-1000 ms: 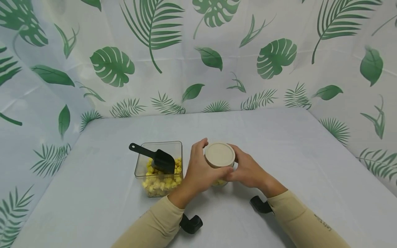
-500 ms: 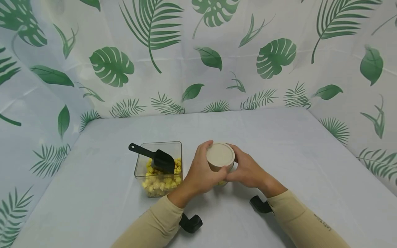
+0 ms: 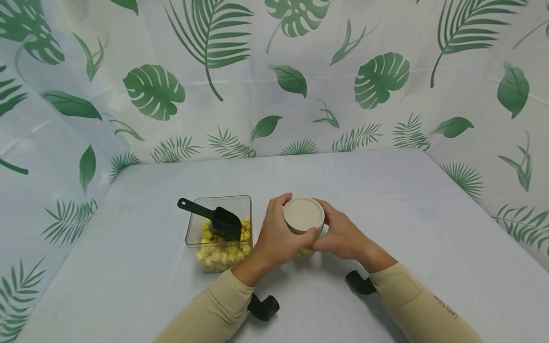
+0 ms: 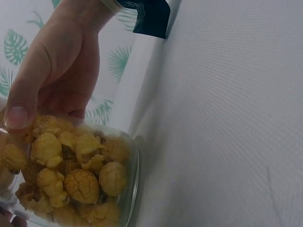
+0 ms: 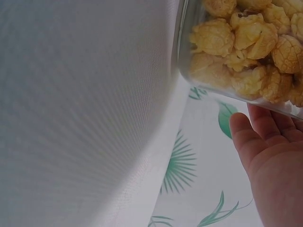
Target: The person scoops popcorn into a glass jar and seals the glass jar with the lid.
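A clear glass jar of popcorn (image 5: 241, 52) stands on the table with a round beige lid (image 3: 303, 214) over its mouth. My left hand (image 3: 278, 236) grips the lid, fingers around its far left side and thumb at its near edge. With my right hand (image 3: 343, 236) I hold the jar from the right. In the left wrist view, the left thumb (image 4: 21, 101) lies by the jar's upper part, and popcorn shows through the glass. The right fingers (image 5: 262, 123) lie along the jar's side in the right wrist view, partly hidden behind it.
Left of the jar stands a clear square container (image 3: 223, 196) partly filled with popcorn, a black scoop (image 3: 225, 223) resting in it. Black wrist mounts (image 3: 265, 308) jut out under both sleeves. A leaf-print curtain (image 3: 300, 114) surrounds the white table (image 3: 141, 228).
My left hand has turned a little to the right around the lid, then back left, and the lid shifted slightly with it. The right hand, jar, container and scoop have stayed in place.
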`<state>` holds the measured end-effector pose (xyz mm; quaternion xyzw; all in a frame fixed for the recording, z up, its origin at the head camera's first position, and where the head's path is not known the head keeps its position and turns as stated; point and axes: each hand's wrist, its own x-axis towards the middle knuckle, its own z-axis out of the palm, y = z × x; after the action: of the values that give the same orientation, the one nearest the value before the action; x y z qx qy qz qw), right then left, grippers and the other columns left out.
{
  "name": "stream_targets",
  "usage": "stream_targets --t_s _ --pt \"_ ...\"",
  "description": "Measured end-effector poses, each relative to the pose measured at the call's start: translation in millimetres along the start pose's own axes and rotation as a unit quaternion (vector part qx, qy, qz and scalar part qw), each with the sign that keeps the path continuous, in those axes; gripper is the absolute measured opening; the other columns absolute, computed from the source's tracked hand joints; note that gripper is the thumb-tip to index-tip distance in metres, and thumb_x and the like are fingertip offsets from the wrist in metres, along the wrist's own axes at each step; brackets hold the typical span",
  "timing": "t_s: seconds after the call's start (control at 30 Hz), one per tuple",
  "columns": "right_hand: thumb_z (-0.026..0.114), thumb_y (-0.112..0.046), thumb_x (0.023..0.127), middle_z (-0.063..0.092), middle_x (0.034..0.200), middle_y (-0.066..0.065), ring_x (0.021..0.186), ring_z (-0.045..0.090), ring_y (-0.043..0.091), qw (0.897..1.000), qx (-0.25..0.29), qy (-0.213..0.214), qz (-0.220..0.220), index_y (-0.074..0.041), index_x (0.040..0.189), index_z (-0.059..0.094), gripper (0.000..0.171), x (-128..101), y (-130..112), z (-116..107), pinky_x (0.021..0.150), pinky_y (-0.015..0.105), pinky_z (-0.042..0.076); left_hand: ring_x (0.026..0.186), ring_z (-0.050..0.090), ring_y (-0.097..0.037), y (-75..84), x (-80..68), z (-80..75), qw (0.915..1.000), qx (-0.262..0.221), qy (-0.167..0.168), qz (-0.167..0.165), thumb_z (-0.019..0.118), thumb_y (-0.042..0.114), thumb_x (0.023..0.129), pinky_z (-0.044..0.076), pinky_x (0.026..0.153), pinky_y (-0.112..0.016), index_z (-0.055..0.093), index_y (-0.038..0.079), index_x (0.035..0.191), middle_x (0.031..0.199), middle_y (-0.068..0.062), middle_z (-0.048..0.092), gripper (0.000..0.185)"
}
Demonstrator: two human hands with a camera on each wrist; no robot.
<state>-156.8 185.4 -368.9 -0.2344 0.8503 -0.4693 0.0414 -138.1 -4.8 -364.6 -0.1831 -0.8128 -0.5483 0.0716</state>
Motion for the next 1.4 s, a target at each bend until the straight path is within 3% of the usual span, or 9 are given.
stream_targets --t_s 0.17,0.33,0.43,0.6,0.73,0.87,0.97,1.23,1.4 --pt "0.083 -0.017 0.077 0.049 0.143 0.018 0.134 0.046 0.038 1.0 -0.002 -0.002 0.003 0.0 0.15 0.035 0.09 0.2 -1.1 -0.4 0.106 0.06 0.037 0.118 0.051 -0.027 -0.2 0.2 -3.0 0.9988 -0.025 -0.042 -0.003 0.074 0.028 0.085 0.048 0.092 -0.045 0.026 0.0 0.153 0.143 -0.017 0.04 0.088" --pt "0.083 -0.018 0.078 0.05 0.143 0.017 0.133 0.047 0.037 1.0 0.003 -0.002 -0.011 -0.001 0.15 0.036 0.088 0.6 -1.2 -0.8 0.105 0.059 0.038 0.121 0.047 -0.025 1.6 0.8 0.1 0.9993 -0.011 -0.007 -0.035 0.085 0.04 0.076 0.045 0.096 -0.046 0.026 0.004 0.154 0.145 -0.013 0.036 0.105" --pt "0.083 -0.018 0.078 0.051 0.143 0.017 0.132 0.048 0.036 1.0 0.002 0.001 -0.013 -0.001 0.15 0.036 0.088 1.2 -1.7 -0.8 0.106 0.058 0.038 0.122 0.045 -0.026 1.0 1.2 1.5 0.9993 0.004 0.015 -0.033 0.087 0.041 0.073 0.045 0.094 -0.047 0.029 0.002 0.151 0.141 -0.014 0.037 0.105" --pt "0.084 -0.017 0.077 0.05 0.143 0.016 0.134 0.046 0.036 1.0 0.003 -0.003 -0.005 -0.002 0.15 0.036 0.089 2.2 -1.6 -1.5 0.107 0.059 0.036 0.119 0.049 -0.027 -1.1 1.3 -2.1 0.9999 -0.001 -0.012 0.001 0.078 0.03 0.082 0.048 0.094 -0.046 0.029 -0.001 0.151 0.139 -0.017 0.04 0.091" --pt "0.084 -0.018 0.078 0.049 0.144 0.016 0.134 0.045 0.036 1.0 0.002 -0.007 -0.008 -0.001 0.151 0.035 0.09 2.5 -2.4 -2.0 0.108 0.059 0.036 0.12 0.05 -0.027 -0.9 0.0 -4.4 0.9992 -0.015 -0.037 -0.001 0.074 0.028 0.084 0.047 0.095 -0.047 0.025 0.002 0.154 0.145 -0.016 0.037 0.09" --pt "0.084 -0.016 0.077 0.05 0.143 0.017 0.133 0.047 0.036 1.0 0.001 -0.005 -0.015 0.0 0.151 0.035 0.09 2.3 -2.9 -2.1 0.107 0.058 0.037 0.123 0.045 -0.026 1.5 -0.4 -1.4 0.9996 -0.005 -0.005 -0.026 0.084 0.039 0.078 0.045 0.095 -0.048 0.026 0.005 0.153 0.146 -0.014 0.034 0.102" --pt "0.085 -0.015 0.077 0.05 0.143 0.018 0.133 0.046 0.037 1.0 0.005 -0.005 -0.014 0.0 0.151 0.035 0.09 2.2 -2.5 -1.9 0.107 0.058 0.037 0.122 0.043 -0.027 2.1 0.0 1.1 0.9995 0.005 0.016 -0.028 0.087 0.038 0.075 0.045 0.094 -0.047 0.029 0.003 0.151 0.14 -0.015 0.037 0.101" --pt "0.084 -0.017 0.077 0.05 0.143 0.016 0.134 0.045 0.037 1.0 0.006 -0.008 -0.005 -0.001 0.151 0.035 0.09 1.6 -0.9 -2.6 0.108 0.059 0.035 0.119 0.05 -0.025 0.0 -1.3 -0.7 0.9993 -0.02 -0.03 -0.011 0.077 0.027 0.082 0.046 0.095 -0.045 0.026 0.003 0.154 0.143 -0.014 0.04 0.091" --pt "0.084 -0.014 0.077 0.05 0.143 0.018 0.133 0.047 0.037 1.0 0.013 -0.008 -0.013 0.0 0.151 0.035 0.09 1.0 0.8 -2.2 0.105 0.059 0.038 0.121 0.045 -0.026 -1.3 -1.5 3.4 0.9998 0.015 0.01 -0.013 0.087 0.039 0.075 0.043 0.095 -0.048 0.029 0.003 0.151 0.142 -0.015 0.037 0.103"
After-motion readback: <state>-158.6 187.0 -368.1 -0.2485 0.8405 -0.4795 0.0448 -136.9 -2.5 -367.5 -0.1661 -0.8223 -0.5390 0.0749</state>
